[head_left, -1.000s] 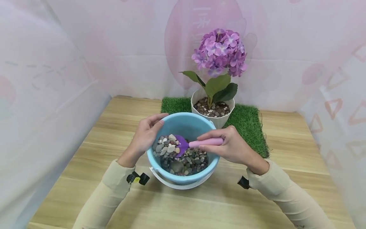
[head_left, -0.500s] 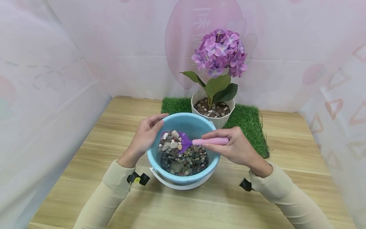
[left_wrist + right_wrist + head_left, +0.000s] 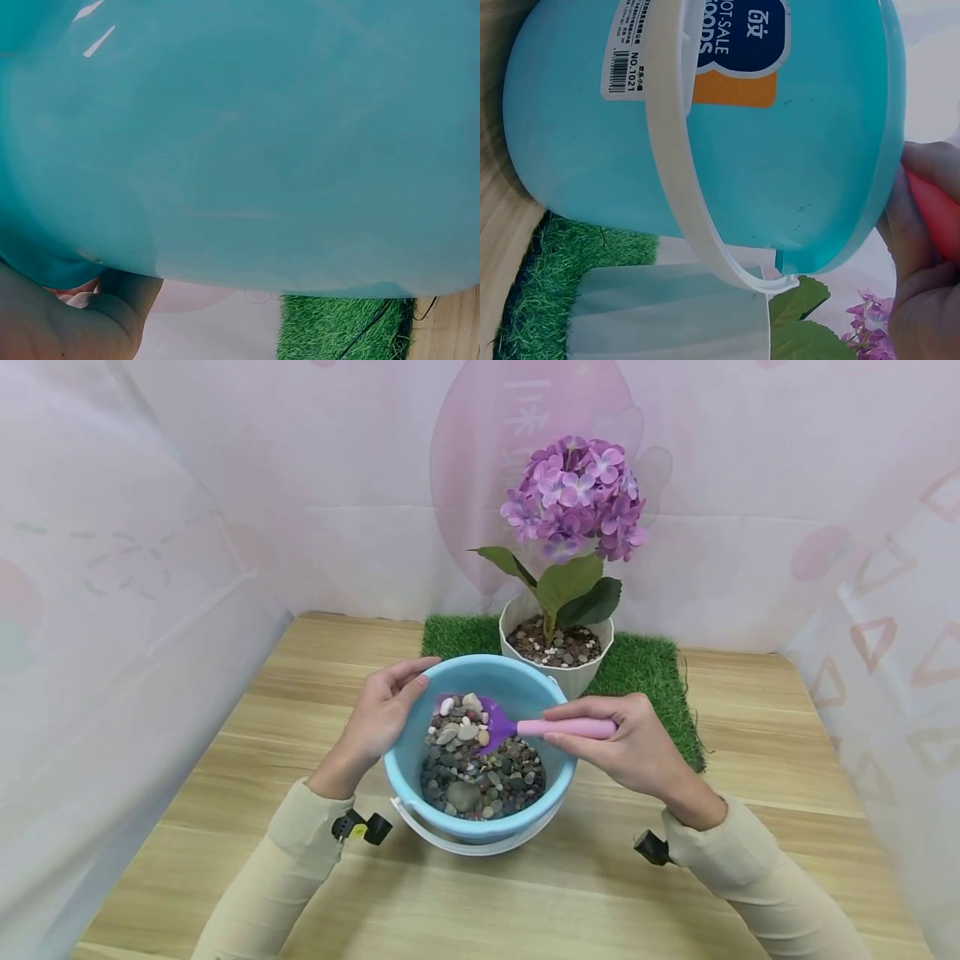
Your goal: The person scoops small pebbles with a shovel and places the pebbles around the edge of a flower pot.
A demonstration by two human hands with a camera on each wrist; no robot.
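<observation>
A light blue bucket stands on the table with pebbles in its bottom. My left hand grips its left rim, the thumb near the edge and the fingers along the outside wall. In the left wrist view the bucket wall fills most of the picture. My right hand holds a toy shovel by its pink handle. The purple blade is inside the bucket, loaded with pebbles, above those at the bottom. In the right wrist view the fingers are close beside the bucket's rim.
Behind the bucket, a white pot with a purple hydrangea stands on a green turf mat. The bucket's white handle hangs down in front. Printed cloth walls surround the wooden table at the back and sides.
My right hand has moved the loaded shovel to the right, and slightly up in the head view, away from the bucket's left wall. The left hand and bucket stay in place.
</observation>
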